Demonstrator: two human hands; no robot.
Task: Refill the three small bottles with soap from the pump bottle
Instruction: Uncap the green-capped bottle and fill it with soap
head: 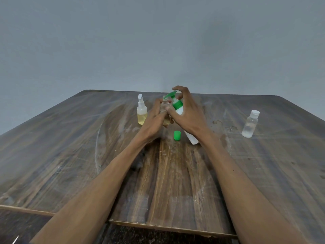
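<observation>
My left hand (154, 120) grips a small clear bottle (165, 106), uncapped, with some yellowish liquid at its bottom. My right hand (186, 113) holds the white pump bottle (190, 138), which has a green pump head (171, 94); the bottle is tilted left with its base on the table. The green nozzle sits right over the small bottle's mouth, and a finger arches over the pump head. A green cap (177, 135) stands on the table just in front of my hands. To the left is a small bottle with a white sprayer top (142, 112), half full of yellow liquid.
A capped clear small bottle (250, 124) stands apart at the right. All rest on a scuffed dark wooden table (88, 147) whose near edge runs below my forearms. A grey wall rises behind the table's far edge.
</observation>
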